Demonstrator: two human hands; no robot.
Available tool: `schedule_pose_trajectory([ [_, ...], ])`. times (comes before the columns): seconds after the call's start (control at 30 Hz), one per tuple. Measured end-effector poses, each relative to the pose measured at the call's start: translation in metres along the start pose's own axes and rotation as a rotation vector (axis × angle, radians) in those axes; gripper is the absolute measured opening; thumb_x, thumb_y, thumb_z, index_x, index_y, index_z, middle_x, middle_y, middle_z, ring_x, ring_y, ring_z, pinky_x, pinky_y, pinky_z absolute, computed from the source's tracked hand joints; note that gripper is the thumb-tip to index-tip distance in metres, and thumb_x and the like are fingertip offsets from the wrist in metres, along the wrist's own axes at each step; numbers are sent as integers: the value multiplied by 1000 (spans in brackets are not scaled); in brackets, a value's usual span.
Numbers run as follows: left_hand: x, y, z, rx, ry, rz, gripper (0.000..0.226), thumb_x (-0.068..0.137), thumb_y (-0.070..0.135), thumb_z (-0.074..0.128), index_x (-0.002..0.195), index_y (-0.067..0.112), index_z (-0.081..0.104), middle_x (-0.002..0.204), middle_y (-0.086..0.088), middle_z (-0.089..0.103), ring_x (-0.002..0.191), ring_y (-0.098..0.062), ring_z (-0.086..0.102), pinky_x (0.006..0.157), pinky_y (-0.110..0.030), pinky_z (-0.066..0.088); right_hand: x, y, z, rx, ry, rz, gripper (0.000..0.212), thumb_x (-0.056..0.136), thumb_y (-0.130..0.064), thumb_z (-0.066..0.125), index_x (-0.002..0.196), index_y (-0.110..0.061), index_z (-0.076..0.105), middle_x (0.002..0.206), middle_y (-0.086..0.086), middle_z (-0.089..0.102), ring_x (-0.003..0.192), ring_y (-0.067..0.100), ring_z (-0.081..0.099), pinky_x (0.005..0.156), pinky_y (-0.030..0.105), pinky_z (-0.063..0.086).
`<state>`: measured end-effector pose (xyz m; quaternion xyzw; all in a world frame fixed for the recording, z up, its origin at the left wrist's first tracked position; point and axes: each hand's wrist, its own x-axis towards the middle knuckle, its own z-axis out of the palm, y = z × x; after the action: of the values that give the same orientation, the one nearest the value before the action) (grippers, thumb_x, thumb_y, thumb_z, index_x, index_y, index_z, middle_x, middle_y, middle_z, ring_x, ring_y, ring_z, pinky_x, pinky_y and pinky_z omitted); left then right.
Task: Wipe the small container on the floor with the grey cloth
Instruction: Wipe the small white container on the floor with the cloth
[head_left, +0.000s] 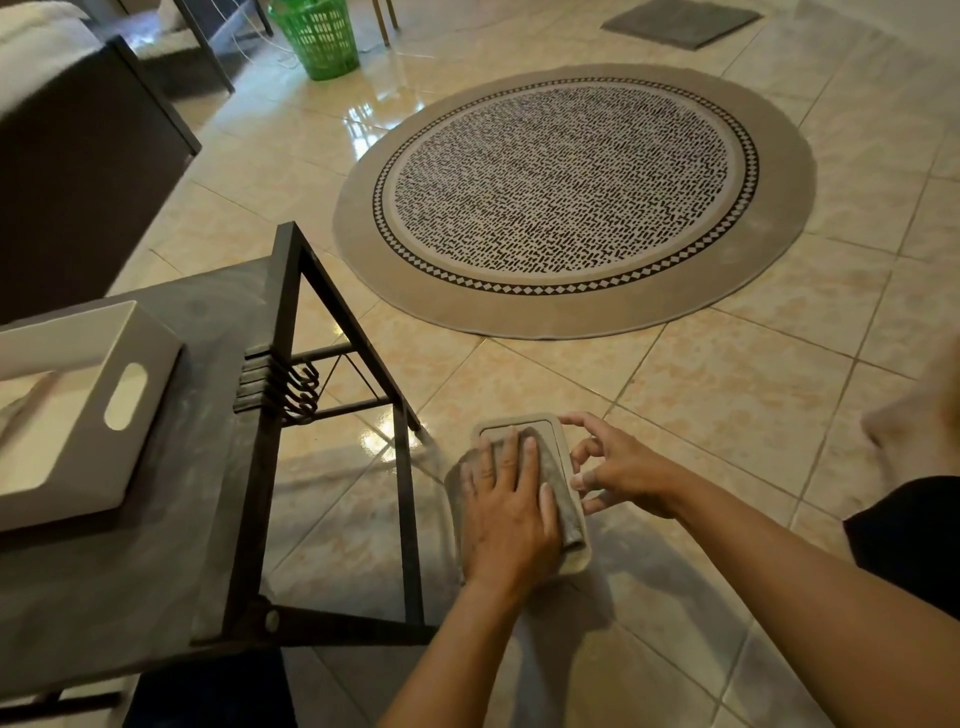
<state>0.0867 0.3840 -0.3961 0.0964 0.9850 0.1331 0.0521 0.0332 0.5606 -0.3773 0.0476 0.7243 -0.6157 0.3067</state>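
A small beige rectangular container (545, 427) lies on the tiled floor just right of the dark table. A grey cloth (558, 499) is spread over most of its top. My left hand (506, 512) lies flat on the cloth, palm down, fingers pointing away from me, pressing it onto the container. My right hand (621, 467) is at the container's right edge, fingers curled and spread, fingertips touching its side. Only the far rim and the near right corner of the container show.
A dark metal-framed table (218, 467) stands at the left with a white handled tray (93, 415) on it. A round patterned rug (571, 197) lies ahead. A green basket (317, 36) and a grey mat (680, 21) are far back.
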Motion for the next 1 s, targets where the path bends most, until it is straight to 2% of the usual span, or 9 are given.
schedule_pose_trajectory([
  [0.13,19,-8,-7,64,-55,124,66,96,51,10,156,27,-5,164,2,-16,148,-19,-24,121,-50,-5,-2,0,1,-11,1,-6,78,86,14,63,143,-33,40,98,13,56,85,23,68,74,48,64],
  [0.27,30,-23,-17,84,-68,30,66,95,57,11,153,38,-12,162,8,-22,145,-20,-31,118,-52,-15,-3,-2,1,-13,5,-1,79,86,13,63,145,-33,37,101,13,54,87,24,69,74,48,64],
  [0.43,-17,-19,-12,35,-81,78,62,98,58,16,150,47,-15,161,11,-24,144,-18,-35,119,-50,-14,-5,-4,1,13,-1,2,78,86,16,61,145,-30,37,100,14,53,87,25,66,70,44,65],
  [0.57,-30,-15,-10,66,-77,136,63,99,57,17,152,43,-14,161,10,-27,144,-20,-34,119,-51,-13,-7,-4,2,7,-13,18,84,86,15,62,149,-33,34,105,15,53,89,26,67,69,43,65],
  [0.7,-39,-22,-7,90,-77,152,65,98,60,19,152,42,-13,162,9,-25,146,-21,-30,119,-51,-10,-13,-2,0,9,-88,45,96,85,18,61,151,-42,27,108,16,52,84,24,68,63,35,63],
  [0.87,-31,-4,-2,131,-143,145,64,97,60,14,151,43,-18,159,8,-30,143,-23,-35,116,-55,-15,-10,-1,1,-6,-99,48,97,84,22,55,150,-42,27,104,16,53,85,29,67,67,42,64],
  [1.0,-15,-3,-8,146,-148,101,64,98,57,13,151,39,-19,159,5,-32,144,-24,-34,118,-55,-14,-11,-2,1,15,-105,46,97,85,21,57,153,-40,26,105,16,52,88,29,68,68,42,65],
])
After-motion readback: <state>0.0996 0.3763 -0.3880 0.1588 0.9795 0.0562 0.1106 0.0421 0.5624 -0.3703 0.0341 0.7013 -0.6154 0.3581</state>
